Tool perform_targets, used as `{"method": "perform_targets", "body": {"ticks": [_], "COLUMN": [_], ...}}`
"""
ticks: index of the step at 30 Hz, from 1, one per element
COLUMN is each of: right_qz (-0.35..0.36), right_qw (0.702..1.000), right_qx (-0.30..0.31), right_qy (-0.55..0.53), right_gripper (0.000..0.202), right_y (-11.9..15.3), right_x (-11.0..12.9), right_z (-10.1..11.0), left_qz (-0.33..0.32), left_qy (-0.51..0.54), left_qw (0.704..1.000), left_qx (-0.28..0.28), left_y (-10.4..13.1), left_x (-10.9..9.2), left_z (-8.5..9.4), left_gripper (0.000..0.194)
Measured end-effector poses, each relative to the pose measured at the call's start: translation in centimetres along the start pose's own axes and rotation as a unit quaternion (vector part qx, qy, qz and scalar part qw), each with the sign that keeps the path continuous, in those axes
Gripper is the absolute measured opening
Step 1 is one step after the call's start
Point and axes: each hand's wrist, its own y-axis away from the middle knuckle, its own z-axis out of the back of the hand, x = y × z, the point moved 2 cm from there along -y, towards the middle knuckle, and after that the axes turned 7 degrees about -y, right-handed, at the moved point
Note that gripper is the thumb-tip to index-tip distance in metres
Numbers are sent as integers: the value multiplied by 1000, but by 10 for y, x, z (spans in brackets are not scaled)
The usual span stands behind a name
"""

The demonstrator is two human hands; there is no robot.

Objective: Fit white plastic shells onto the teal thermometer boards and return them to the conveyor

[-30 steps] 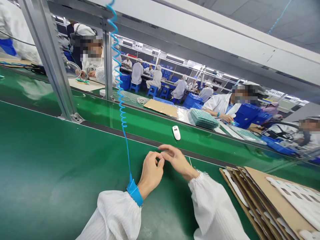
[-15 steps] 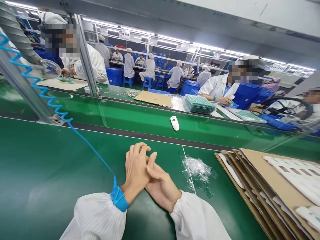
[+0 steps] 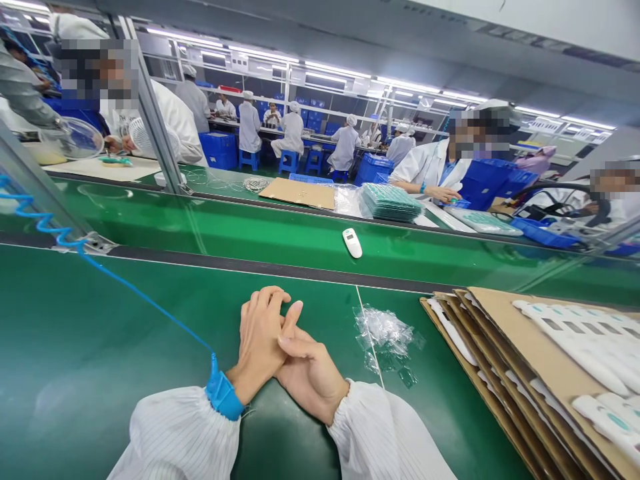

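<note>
My left hand (image 3: pixel 263 337) rests palm down over my right hand (image 3: pixel 313 373) above the green worktop. The left fingers stretch forward, slightly bent, and hold no object. A blue wrist strap (image 3: pixel 223 395) with a coiled cord circles the left wrist. My right hand lies partly under the left, its thumb against the left one; most of its fingers are hidden, and no object shows in it. Nearest to the right hand is a heap of small clear plastic film pieces (image 3: pixel 387 331). Beyond both hands, a white handheld device with a small dark screen (image 3: pixel 352 243) lies on the green conveyor belt.
On the right, stacked cardboard sheets (image 3: pixel 493 333) bear rows of white devices (image 3: pixel 575 333). A metal post (image 3: pixel 150 100) rises at the left. Across the belt are a cardboard sheet (image 3: pixel 297 193), a stack of green-white trays (image 3: pixel 391 202) and co-workers in white coats.
My view has shifted slightly, so most of the scene sits a little further left. My hands keep the same overlapping pose. The white device sits slightly further right along the belt relative to its surroundings.
</note>
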Motion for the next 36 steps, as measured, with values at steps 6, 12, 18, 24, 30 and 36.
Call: {"method": "perform_targets", "body": {"ticks": [6, 12, 18, 24, 30, 36], "right_qz": [-3, -5, -3, -4, -1, -4], "right_qw": [1000, 999, 1000, 1000, 1000, 1000], "right_qx": [-15, -23, -22, -21, -24, -21], "right_qy": [-12, -27, -22, -22, -12, -16], "right_gripper": [38, 42, 39, 43, 36, 38], "right_y": [0, 1, 0, 1, 2, 1], "right_x": [-1, -3, -2, -2, -1, -2], "right_z": [1, 2, 2, 2, 0, 0], "left_qz": [-1, -1, -4, -5, -7, -8], "left_qy": [-3, -4, -5, -7, -5, -8], "left_qw": [1000, 1000, 1000, 1000, 1000, 1000], "left_qx": [-5, -2, -6, -2, -6, -6], "left_y": [0, 0, 1, 1, 1, 1], "left_x": [0, 1, 0, 0, 0, 1], "left_z": [-1, -1, 0, -1, 0, 0], "left_gripper": [15, 14, 16, 17, 15, 16]}}
